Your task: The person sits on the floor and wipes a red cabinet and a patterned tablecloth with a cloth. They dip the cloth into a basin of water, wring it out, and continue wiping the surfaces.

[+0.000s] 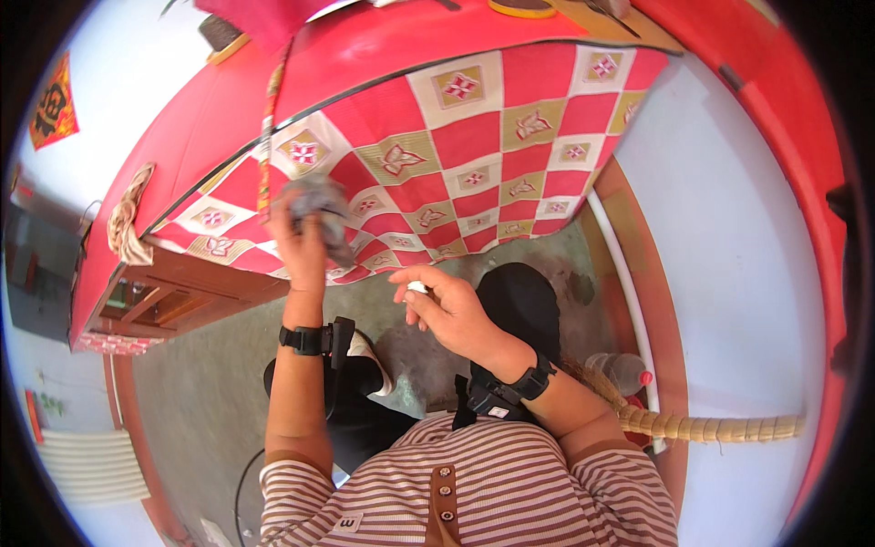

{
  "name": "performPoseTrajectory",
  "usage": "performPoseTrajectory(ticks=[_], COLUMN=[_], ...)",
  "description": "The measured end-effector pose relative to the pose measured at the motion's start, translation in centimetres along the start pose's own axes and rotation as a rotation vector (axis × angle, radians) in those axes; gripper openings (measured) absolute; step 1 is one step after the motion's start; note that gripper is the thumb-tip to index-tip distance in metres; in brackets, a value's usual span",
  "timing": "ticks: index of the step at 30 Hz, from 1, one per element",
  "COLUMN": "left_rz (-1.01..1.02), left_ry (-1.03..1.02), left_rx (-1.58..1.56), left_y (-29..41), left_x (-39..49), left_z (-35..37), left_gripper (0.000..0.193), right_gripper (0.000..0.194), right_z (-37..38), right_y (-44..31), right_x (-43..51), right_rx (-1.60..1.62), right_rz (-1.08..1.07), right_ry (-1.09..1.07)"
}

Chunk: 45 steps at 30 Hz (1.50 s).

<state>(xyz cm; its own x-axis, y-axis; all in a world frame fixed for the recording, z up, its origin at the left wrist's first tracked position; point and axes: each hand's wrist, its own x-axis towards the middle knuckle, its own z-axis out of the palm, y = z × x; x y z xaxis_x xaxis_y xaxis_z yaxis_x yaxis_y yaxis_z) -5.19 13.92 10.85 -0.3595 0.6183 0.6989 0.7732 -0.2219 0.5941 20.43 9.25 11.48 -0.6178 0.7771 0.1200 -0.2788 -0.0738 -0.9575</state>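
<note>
My left hand (301, 246) grips a crumpled grey cloth (321, 208), somewhat blurred, in front of the checked red, white and tan tablecloth (466, 140). Just above that hand, a thin patterned stick or handle (270, 130) hangs down past the table edge from a pink cloth (263, 20). My right hand (444, 308) is held over the floor, right of the left one, its fingers curled about a small white object (417, 287) between thumb and fingers. What the white object is, I cannot tell.
The red-covered tabletop (369, 48) bears a dark object on a yellow base (222, 34) and a round yellow-rimmed item (523, 8). A beige cloth (128, 219) hangs at its left. On the right are a white pipe (622, 267), a plastic bottle (618, 372) and a straw broom (711, 425).
</note>
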Motion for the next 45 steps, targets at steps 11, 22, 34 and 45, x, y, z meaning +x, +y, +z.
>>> performPoseTrajectory(ticks=[11,22,34,45], left_rz=[-0.116,-0.556,-0.838,-0.897], left_ry=[-0.718,-0.772,-0.525,-0.411], left_rx=[-0.377,-1.076,-0.749,-0.434], left_y=[4.6,14.6,9.6,2.6], left_x=[-3.9,-6.0,-5.6,-11.0], left_z=[5.9,7.3,4.2,-3.9], left_gripper=[0.036,0.06,0.038,0.017], right_gripper=[0.022,0.062,0.028,0.045], right_z=[-1.9,-8.2,-24.0,-33.0], right_y=[-0.2,-0.2,1.4,25.4], right_x=[0.4,2.6,3.2,2.8], right_rx=[-0.02,-0.464,-0.087,-0.634], right_rz=[-0.186,-0.309,-0.537,0.587], right_ry=[0.193,0.541,1.293,0.927])
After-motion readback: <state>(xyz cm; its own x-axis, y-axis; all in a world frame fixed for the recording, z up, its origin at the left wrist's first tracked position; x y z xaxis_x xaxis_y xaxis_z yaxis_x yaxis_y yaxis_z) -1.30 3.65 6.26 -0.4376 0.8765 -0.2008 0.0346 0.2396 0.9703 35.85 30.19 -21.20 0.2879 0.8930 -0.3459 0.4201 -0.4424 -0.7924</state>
